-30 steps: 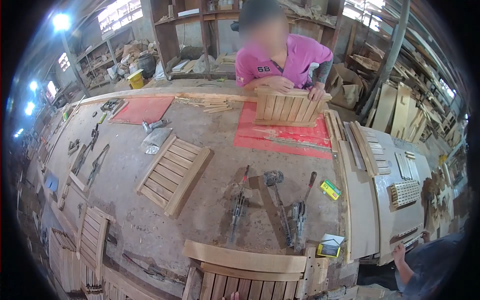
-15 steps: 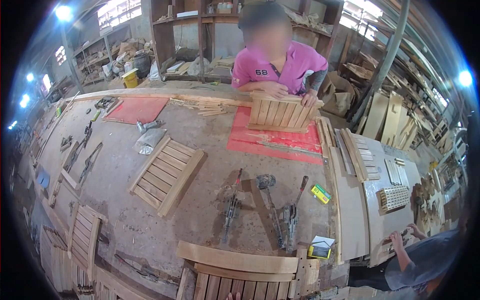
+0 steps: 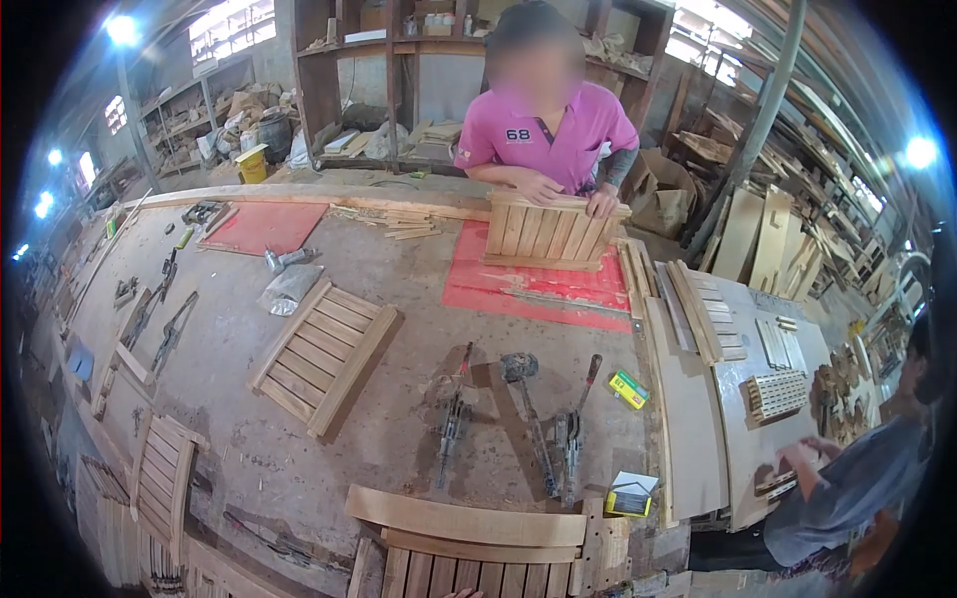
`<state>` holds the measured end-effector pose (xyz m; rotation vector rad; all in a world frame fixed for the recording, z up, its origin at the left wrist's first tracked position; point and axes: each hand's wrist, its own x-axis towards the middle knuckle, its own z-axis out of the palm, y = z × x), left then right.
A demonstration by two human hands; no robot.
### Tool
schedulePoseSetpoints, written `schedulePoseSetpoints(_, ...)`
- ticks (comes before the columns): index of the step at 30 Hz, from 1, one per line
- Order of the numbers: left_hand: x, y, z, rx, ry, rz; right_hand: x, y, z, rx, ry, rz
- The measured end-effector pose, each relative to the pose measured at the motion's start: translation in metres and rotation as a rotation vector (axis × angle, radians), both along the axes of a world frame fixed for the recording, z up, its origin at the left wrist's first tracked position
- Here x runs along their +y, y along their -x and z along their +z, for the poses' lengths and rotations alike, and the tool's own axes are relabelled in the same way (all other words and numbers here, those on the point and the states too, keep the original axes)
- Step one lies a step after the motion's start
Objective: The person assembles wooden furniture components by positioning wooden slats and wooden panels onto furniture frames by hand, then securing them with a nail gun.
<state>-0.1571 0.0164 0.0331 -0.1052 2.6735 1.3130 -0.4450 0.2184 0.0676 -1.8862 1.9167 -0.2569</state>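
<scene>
1. On a clock face laid over the view, twelve at the top, a worn workbench (image 3: 404, 274) fills the middle, dusty and stained, with red sheets (image 3: 476, 289) at eleven and one.
2. Across it at one o'clock, a person in a pink shirt (image 3: 533, 125) has both hands at the top edge of an upright slatted panel (image 3: 543, 233). Another person (image 3: 852, 488) bends over a side board (image 3: 693, 429) at four.
3. Shelving (image 3: 397, 105) stands at twelve, leaning timber (image 3: 738, 234) at two, and bright lamps (image 3: 123, 30) shine at ten.
4. Just right of centre lie a black-headed mallet (image 3: 518, 367) and a dark tool (image 3: 452, 429) with a red-tipped handle; a second flat slatted panel (image 3: 329, 351) rests toward nine.
5. The near slatted piece (image 3: 477, 576) sits at six o'clock, by the bench's near edge, partly cut off by the frame.
6. A sliver of the wearer's hand (image 3: 464, 594) shows at its lower slats; which hand, how far the fingers are open, and whether they grip or touch the wood, I cannot tell.
7. From those fingers, the curved top rail (image 3: 464, 516) lies at twelve, its long axis running from just past nine to just past three; the slats point roughly six to twelve.
</scene>
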Motion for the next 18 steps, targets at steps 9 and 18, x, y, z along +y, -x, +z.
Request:
schedulePoseSetpoints(9, 0.02, 0.006, 0.004, -0.094, 0.052, 0.18, 0.021, -0.025, -0.042, -0.505, -0.019, -0.291)
schedulePoseSetpoints(18, 0.047, 0.013, -0.007, -0.094, 0.178, 0.323, -0.003, -0.072, -0.043, -0.075, 0.025, -0.268)
